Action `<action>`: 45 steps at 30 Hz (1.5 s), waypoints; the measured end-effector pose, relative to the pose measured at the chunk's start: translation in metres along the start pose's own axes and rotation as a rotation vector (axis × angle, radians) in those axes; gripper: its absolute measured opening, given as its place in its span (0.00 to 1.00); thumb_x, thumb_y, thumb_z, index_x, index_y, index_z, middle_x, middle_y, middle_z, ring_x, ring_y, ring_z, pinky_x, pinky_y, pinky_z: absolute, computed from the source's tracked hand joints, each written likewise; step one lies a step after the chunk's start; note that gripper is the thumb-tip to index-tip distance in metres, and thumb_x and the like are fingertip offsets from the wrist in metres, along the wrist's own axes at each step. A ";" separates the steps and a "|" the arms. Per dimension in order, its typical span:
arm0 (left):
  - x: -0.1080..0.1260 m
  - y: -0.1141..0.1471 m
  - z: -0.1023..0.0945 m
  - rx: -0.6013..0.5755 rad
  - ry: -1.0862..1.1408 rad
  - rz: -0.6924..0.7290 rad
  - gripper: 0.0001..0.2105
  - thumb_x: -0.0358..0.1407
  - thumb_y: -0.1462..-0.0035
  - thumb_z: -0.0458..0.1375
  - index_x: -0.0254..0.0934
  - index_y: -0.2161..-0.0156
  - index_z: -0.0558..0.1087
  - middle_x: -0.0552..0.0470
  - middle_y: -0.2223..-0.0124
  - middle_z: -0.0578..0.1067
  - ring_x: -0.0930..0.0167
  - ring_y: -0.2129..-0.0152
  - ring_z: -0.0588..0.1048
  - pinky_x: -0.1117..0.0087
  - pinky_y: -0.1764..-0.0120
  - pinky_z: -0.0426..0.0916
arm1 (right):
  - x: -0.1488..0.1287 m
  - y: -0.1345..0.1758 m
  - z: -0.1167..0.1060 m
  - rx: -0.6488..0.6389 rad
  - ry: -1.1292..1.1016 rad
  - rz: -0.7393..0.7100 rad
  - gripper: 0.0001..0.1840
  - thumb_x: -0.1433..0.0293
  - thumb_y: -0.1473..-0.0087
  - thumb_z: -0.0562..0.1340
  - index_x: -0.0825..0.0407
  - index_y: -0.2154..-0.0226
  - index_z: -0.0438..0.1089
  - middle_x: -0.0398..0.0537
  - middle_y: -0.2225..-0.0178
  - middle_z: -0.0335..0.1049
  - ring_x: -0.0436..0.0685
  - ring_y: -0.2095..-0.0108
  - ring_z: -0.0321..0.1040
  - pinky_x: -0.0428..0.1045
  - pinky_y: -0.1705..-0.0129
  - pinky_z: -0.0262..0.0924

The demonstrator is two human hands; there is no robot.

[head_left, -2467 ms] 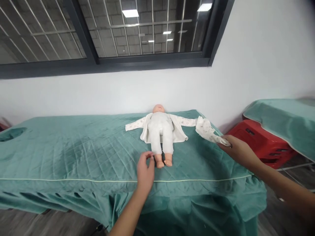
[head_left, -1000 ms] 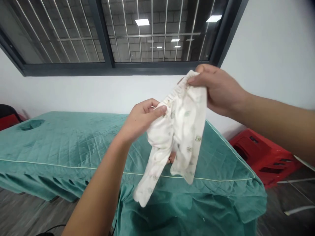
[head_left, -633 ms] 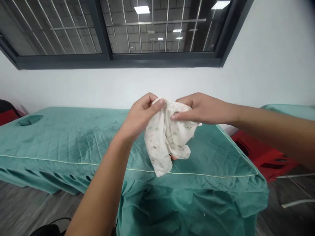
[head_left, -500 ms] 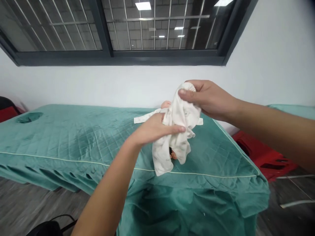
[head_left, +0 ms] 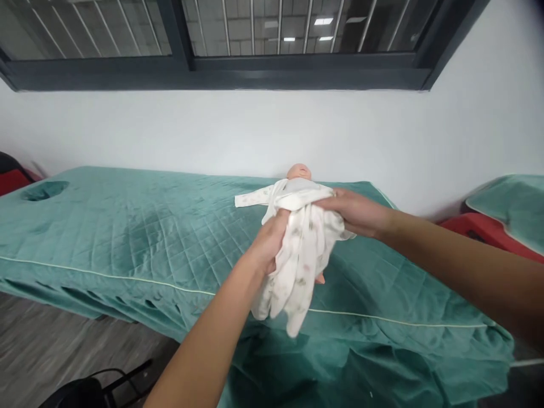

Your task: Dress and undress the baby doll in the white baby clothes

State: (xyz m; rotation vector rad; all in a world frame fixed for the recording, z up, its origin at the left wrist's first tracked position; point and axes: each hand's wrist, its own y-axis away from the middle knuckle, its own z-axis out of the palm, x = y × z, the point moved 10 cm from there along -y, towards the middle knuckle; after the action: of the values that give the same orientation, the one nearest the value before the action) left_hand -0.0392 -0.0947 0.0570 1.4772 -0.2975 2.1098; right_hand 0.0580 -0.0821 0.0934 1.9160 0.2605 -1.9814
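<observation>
White baby pants (head_left: 301, 260) with a faint print hang bunched from both my hands, the waistband at the top and the folds falling toward the bed's front edge. At the left of the waistband, my left hand (head_left: 272, 238) is closed on the cloth. My right hand (head_left: 351, 209) grips its right side, with some fingers hidden in the fabric. Behind the pants a baby doll (head_left: 298, 171) lies on its back in a white long-sleeved top (head_left: 254, 197), one sleeve stretched to the left. The pants cover most of its body; a bit of its foot shows below them.
The doll lies on a bed with a green quilted cover (head_left: 140, 226), which has a face hole (head_left: 45, 191) at the far left. A white wall and a barred window (head_left: 263, 73) stand behind. Red stools (head_left: 471, 224) are at the right, and a black object (head_left: 79, 394) is at lower left.
My right hand has come down from above to the level of the waistband, and the pants now hang lower with the waistband spread between both hands. The view has tilted down, showing more of the doll's head.
</observation>
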 end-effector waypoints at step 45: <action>-0.028 -0.008 0.013 -0.114 -0.353 -0.061 0.18 0.32 0.57 0.65 0.35 0.56 0.78 0.48 0.63 0.81 0.64 0.66 0.77 0.70 0.66 0.70 | 0.065 0.038 -0.057 0.350 0.094 -0.078 0.17 0.69 0.56 0.69 0.53 0.60 0.76 0.49 0.61 0.78 0.61 0.61 0.74 0.51 0.61 0.68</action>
State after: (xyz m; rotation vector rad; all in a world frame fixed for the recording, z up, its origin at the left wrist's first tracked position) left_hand -0.0170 -0.1030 0.0349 1.7618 -0.4877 1.7465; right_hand 0.1247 -0.1038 0.0308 2.2477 0.0110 -2.1018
